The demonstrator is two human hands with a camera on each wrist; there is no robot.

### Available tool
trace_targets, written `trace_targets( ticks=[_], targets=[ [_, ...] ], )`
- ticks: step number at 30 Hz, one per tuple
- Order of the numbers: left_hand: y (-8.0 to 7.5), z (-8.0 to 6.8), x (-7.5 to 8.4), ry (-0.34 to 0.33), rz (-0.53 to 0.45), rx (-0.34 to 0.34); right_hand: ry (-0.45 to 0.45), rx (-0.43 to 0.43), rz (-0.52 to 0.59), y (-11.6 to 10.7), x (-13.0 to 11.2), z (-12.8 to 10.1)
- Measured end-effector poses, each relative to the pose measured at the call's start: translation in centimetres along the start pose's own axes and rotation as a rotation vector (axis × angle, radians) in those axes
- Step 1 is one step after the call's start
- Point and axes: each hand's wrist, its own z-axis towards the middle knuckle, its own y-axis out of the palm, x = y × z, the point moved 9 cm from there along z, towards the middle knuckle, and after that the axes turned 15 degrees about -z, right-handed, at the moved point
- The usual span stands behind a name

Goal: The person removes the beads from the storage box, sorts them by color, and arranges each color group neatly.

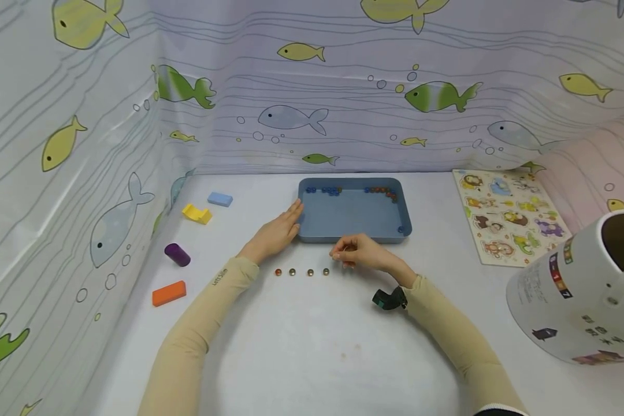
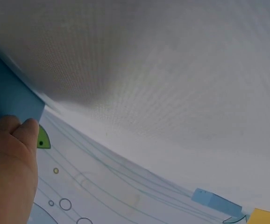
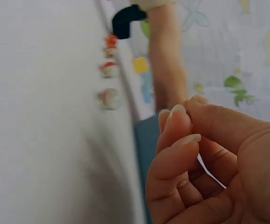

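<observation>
My left hand (image 1: 277,231) lies against the left wall of a blue-grey tray (image 1: 351,240), its fingers extended along the rim. In the left wrist view, the same hand (image 2: 11,172) overlaps the tray's corner (image 2: 13,88). In front of the tray, my right hand (image 1: 364,253) hovers with thumb and fingertips brought together. The right wrist view shows this pinch closely, but I cannot tell whether something small sits inside it. Left of that hand runs a short row of glass marbles, with an orange marble (image 1: 278,272) at its left end and a clear marble (image 1: 326,271) nearest my fingers.
Several blue marbles (image 1: 333,190) and orange marbles (image 1: 382,189) lie along the tray's far wall. On the left are an orange block (image 1: 169,293), purple cylinder (image 1: 177,255), yellow block (image 1: 196,214) and blue block (image 1: 220,199). A picture board (image 1: 509,216) and white drum (image 1: 567,300) stand right.
</observation>
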Motion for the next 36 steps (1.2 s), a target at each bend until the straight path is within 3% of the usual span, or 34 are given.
trace_targets(
  ticks=[4, 9, 17, 31, 36],
  targets=[
    [-0.1, -0.1, 0.0, 0.014, -0.028, 0.000, 0.000, -0.032, -0.023, 1.6, 1.1, -0.6],
    [-0.4, -0.2, 0.4, 0.045, -0.047, 0.016, -0.021, -0.009, -0.047, 2.2, 1.6, -0.9],
    [0.0, 0.0, -0.1, 0.006, -0.016, 0.002, 0.005, 0.021, -0.076, 2.5, 2.3, -0.5],
    [0.0, -0.1, 0.0, -0.004, -0.007, 0.001, 0.038, 0.044, -0.045, 2.2, 2.4, -0.4],
    [-0.2, -0.1, 0.3, -0.002, -0.005, -0.006, 0.010, 0.084, -0.042, -0.1, 1.7, -0.8]
  ],
)
